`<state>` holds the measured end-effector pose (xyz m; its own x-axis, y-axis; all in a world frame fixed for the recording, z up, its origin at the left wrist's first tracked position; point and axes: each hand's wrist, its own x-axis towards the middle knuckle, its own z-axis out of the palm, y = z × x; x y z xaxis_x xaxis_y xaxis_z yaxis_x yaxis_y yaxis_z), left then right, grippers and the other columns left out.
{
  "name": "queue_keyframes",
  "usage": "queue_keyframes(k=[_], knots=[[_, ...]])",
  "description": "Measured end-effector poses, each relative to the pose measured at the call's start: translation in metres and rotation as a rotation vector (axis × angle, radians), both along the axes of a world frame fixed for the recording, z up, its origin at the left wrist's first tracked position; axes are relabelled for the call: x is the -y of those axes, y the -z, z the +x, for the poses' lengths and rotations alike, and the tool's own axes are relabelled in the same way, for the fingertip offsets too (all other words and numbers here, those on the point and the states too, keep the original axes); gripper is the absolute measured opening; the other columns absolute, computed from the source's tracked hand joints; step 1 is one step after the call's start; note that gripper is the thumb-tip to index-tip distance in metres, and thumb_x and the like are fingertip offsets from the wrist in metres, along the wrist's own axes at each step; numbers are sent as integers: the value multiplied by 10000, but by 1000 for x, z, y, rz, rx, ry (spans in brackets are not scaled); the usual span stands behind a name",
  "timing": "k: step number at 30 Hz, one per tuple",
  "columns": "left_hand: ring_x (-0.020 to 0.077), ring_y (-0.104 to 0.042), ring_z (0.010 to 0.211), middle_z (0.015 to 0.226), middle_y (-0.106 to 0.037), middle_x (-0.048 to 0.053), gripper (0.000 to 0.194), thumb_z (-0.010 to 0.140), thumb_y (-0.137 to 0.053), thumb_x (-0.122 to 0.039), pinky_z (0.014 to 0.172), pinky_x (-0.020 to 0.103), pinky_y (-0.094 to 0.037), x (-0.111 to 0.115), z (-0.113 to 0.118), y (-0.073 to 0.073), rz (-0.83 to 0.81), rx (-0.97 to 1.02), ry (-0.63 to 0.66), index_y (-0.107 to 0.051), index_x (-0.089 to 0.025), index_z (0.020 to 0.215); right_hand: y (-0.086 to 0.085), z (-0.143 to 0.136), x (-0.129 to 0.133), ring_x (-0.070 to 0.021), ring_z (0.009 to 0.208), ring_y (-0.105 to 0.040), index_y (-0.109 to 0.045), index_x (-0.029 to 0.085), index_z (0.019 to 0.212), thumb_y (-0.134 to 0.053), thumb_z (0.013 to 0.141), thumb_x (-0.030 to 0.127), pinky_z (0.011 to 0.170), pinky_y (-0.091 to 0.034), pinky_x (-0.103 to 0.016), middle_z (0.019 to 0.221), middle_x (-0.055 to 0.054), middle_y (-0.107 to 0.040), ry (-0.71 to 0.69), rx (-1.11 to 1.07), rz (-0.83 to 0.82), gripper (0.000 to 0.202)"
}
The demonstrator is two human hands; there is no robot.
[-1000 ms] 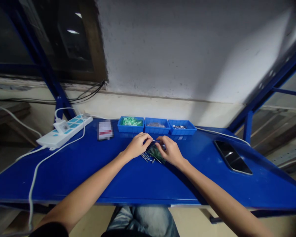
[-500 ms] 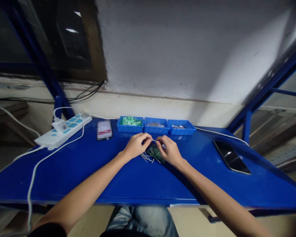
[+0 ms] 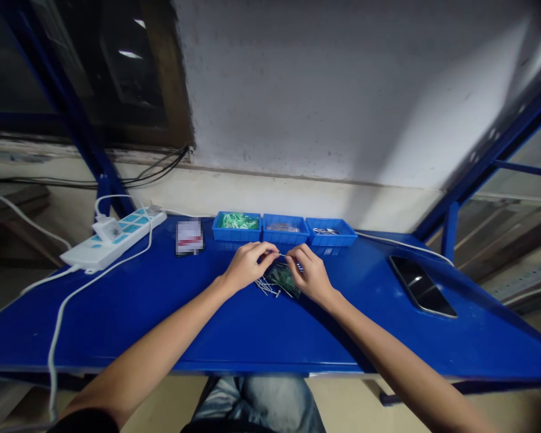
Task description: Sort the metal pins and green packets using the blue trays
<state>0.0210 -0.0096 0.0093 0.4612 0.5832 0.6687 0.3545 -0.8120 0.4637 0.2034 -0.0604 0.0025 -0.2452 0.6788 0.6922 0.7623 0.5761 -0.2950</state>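
Between my two hands runs a thin light-coloured rod [image 3: 283, 255], too small to name more exactly. My left hand [image 3: 249, 264] pinches its left end between thumb and fingers. On the other side my right hand [image 3: 310, 273] is closed on its right end, and more thin metal pieces show by the fingers. Just below them, on the blue table [image 3: 261, 337], lies a pile of thin metal rods [image 3: 265, 287], some with a crosswise end. A dark green piece or bag [image 3: 283, 279] lies beside this pile, partly hidden by my right hand.
Along the back stand a blue bin with green pieces [image 3: 237, 221], a middle bin with pale pieces [image 3: 285, 228] and a bin with metal pieces [image 3: 330, 232]. A blurred card [image 3: 189, 236], a white power strip [image 3: 112, 240] with cable, and a phone [image 3: 422, 286] lie to the sides.
My hands have drawn slightly apart, and a little more of the thin rod shows between them. The whole view has shifted slightly.
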Motion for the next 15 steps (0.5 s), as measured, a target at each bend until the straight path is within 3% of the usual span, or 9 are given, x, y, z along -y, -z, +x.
queue_keyframes(k=[5, 11, 15], knots=[[145, -617, 712, 750, -663, 20, 183, 903, -451, -264, 683, 261, -464, 0, -2, -1, -10, -38, -8, -597, -187, 823, 0, -1, 1, -176, 774, -583, -538, 209, 1016, -488, 883, 247, 689, -488, -288, 906, -70, -587, -24, -15, 15, 148], [138, -603, 665, 662, -630, 10, 266, 909, -433, -267, 650, 242, -451, 0, -2, -2, -15, -74, -18, -574, -178, 702, -1, -3, 2, -161, 759, -562, -596, 208, 932, -484, 872, 208, 675, -477, -274, 852, -59, -561, -16, -3, 63, 127], [131, -612, 681, 723, -645, 14, 193, 903, -447, -278, 639, 231, -460, 1, -3, -2, -34, -45, 4, -593, -177, 829, 0, -3, 4, -150, 728, -544, -623, 188, 871, -500, 866, 234, 651, -463, -267, 830, -59, -538, 15, 10, 84, 132]])
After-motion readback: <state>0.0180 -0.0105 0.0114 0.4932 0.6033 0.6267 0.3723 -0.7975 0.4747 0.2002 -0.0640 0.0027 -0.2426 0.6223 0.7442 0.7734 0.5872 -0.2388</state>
